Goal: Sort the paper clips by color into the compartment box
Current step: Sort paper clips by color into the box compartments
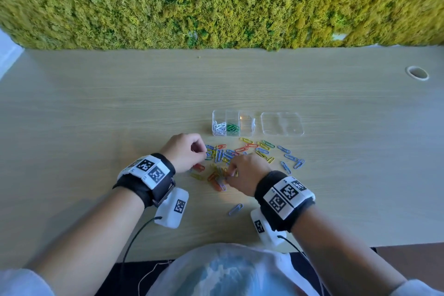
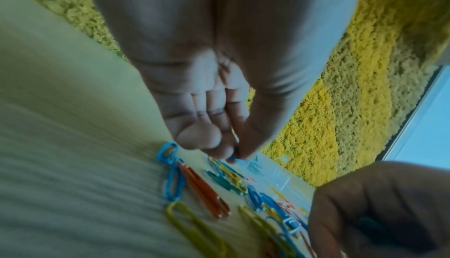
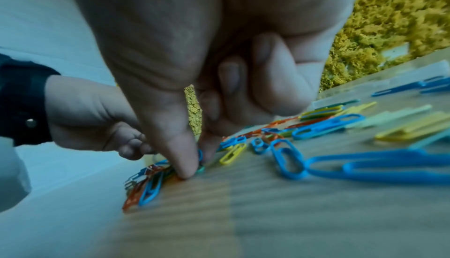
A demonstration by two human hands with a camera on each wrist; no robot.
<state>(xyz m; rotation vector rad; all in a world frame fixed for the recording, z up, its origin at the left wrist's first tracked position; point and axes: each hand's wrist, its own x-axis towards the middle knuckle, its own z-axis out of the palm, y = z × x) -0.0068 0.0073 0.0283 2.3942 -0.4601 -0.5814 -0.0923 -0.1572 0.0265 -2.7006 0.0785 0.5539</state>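
A clear compartment box (image 1: 246, 119) stands on the wooden table, with white clips (image 1: 219, 126) in its left cell and green clips (image 1: 232, 127) in the cell beside it. In front of the box lies a loose pile of coloured paper clips (image 1: 252, 149). My left hand (image 1: 203, 152) is at the pile's left edge. Its thumb and fingers (image 2: 235, 155) pinch a blue clip. My right hand (image 1: 230, 172) is down on the near part of the pile. Thumb and forefinger (image 3: 199, 163) pinch a clip there, and a teal-green end (image 3: 201, 168) shows under the thumb tip.
The box's clear lid (image 1: 282, 124) lies just right of the box. A lone blue clip (image 1: 235, 209) lies nearer me. A moss wall (image 1: 216, 2) backs the table. A cable hole (image 1: 417, 73) is at the far right. Bare wood stretches left and right.
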